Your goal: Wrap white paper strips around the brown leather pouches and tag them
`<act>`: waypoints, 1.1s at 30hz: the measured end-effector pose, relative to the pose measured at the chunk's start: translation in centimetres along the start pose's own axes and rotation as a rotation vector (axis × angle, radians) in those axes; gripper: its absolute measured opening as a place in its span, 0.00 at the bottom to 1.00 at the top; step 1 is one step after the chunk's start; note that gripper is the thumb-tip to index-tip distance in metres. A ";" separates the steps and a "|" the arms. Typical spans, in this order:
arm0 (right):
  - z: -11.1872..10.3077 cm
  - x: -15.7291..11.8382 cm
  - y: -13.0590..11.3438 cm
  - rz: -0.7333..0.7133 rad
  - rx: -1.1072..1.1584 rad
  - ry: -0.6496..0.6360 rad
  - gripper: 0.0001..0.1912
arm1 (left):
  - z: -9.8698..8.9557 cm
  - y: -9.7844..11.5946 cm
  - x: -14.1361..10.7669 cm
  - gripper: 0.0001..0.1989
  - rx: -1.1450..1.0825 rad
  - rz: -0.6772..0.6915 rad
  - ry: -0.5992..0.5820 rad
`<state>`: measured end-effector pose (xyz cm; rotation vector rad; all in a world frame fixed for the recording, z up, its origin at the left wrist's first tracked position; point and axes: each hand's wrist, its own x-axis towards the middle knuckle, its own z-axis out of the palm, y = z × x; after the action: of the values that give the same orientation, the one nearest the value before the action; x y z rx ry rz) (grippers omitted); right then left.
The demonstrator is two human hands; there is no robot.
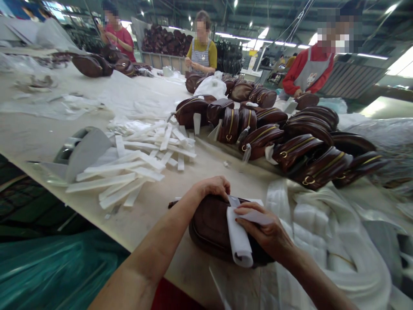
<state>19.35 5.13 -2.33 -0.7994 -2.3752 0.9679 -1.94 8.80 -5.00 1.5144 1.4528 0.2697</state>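
Note:
A dark brown leather bag [209, 219] lies on the table in front of me. Across it runs a folded white foam strip [239, 241], its near end curled over. My right hand [266, 226] is closed on this strip, with a thin pale flap [256, 217] sticking out between thumb and fingers. At the bag's far edge my left hand [217, 187] has its fingers curled together, beside a translucent end piece [233, 200]. What those fingertips pinch is hidden.
Loose white strips [129, 172] are heaped at left beside a grey tape roll [85, 150]. Many brown zippered bags [264, 137] fill the table's far right. Clear plastic sheeting [335, 241] bunches at right. Several co-workers stand across the table [180, 211].

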 end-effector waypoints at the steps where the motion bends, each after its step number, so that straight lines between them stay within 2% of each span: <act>1: 0.1 -0.3 -0.2 -0.031 -0.011 0.033 0.10 | 0.0 0.0 0.0 0.09 -0.001 0.000 -0.001; 7: 0.9 -1.9 -1.2 -0.189 -0.125 0.015 0.12 | -0.2 -0.1 -0.1 0.09 0.008 0.015 -0.020; 13: 1.4 -2.3 -1.4 -0.255 -0.278 -0.086 0.23 | -0.7 0.3 -0.8 0.12 0.077 0.034 -0.054; 16: 1.5 -2.4 -1.4 -0.276 -0.301 -0.086 0.22 | -0.9 0.8 -1.6 0.14 0.162 0.049 -0.022; 18: 1.6 -2.4 -1.3 -0.286 -0.295 -0.073 0.21 | -0.7 1.3 -2.8 0.18 0.222 0.071 0.054; 20: 1.8 -2.6 -1.3 -0.289 -0.293 -0.059 0.22 | -0.1 1.9 -4.7 0.22 0.269 0.103 0.155; 22: 1.8 -2.6 -1.2 -0.295 -0.299 -0.052 0.22 | 0.9 2.6 -7.1 0.23 0.287 0.201 0.210; 25: 1.8 -2.7 -1.2 -0.294 -0.316 -0.051 0.21 | 2.7 2.9 -10.4 0.24 0.256 0.469 0.126; 27: 1.8 -2.7 -1.2 -0.291 -0.321 -0.054 0.19 | 3.8 2.5 -11.7 0.26 0.219 0.556 0.074; 30: 1.8 -2.7 -1.1 -0.295 -0.312 -0.036 0.16 | 4.8 1.7 -12.2 0.26 0.182 0.534 0.098; 33: 2.0 -2.9 -0.9 -0.282 -0.265 0.047 0.18 | 5.0 1.3 -12.0 0.27 0.191 0.496 0.131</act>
<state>19.98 1.75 -3.50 -0.5478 -2.5195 0.5240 -0.60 -3.55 -1.11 2.0389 1.2066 0.5468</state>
